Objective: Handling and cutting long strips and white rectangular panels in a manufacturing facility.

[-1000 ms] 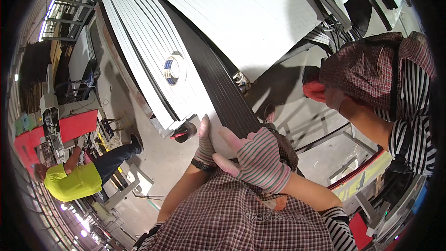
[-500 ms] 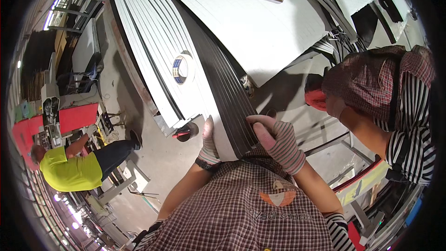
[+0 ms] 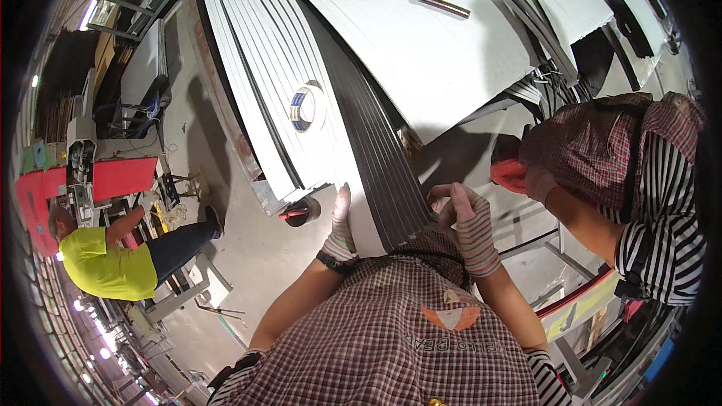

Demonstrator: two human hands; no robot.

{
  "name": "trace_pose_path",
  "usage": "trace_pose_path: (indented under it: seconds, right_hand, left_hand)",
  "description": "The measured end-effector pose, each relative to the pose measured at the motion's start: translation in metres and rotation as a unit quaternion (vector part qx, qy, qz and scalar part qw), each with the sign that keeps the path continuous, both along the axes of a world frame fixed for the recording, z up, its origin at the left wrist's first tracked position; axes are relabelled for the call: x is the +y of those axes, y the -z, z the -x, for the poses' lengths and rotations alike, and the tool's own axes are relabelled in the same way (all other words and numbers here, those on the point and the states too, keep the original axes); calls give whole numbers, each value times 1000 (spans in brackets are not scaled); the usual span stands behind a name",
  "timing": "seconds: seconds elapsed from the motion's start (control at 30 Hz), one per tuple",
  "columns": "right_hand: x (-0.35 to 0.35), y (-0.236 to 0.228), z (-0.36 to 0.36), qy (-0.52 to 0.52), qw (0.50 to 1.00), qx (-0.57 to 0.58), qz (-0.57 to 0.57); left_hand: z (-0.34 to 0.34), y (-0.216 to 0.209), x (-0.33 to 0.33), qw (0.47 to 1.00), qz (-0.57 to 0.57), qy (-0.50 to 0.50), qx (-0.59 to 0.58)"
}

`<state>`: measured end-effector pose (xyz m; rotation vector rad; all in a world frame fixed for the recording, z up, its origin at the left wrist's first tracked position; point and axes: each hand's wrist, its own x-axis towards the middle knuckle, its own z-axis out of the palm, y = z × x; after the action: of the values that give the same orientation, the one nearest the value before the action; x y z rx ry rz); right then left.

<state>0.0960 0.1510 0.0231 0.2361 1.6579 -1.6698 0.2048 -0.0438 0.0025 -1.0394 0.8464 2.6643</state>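
Your left hand (image 3: pixel 340 227) lies flat, fingers straight, on the near end of the white panel (image 3: pixel 316 143), whose length runs away from you, while your right hand (image 3: pixel 470 222) seemingly curls on the dark strips' (image 3: pixel 376 158) ends.

striped knit gloves, a dark wristband, seemingly a checked apron.

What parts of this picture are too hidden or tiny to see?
Head view only:
- Right hand: its fingertips curl over the dark strips' end, so the grip is hidden.
- Left hand: its palm lies flat on the white panels, out of sight.
- Tape roll: the print is too small.
- Co-worker's hand: what it touches is hidden behind the red cap.
- Picture corners: black, cut off by the lens rim.
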Motion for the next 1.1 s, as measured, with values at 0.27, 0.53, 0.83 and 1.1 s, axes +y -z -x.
trace_pose_path:
  seconds: [0.27,0.53,0.83,1.1]
  right_hand:
    - [1,-9,-10,-92,992,43,69]
    - [-3,14,-9,-111,962,-131,213]
    - [25,74,-8,-28,865,-335,373]
    - [20,53,4,-157,882,-205,395]
  left_hand:
    - [4,-9,1,1000,-17,-14,18]
    - [23,-22,24,991,117,-39,-58]
    - [33,0,22,992,123,5,13]
    - [32,-59,-36,778,572,229,-123]
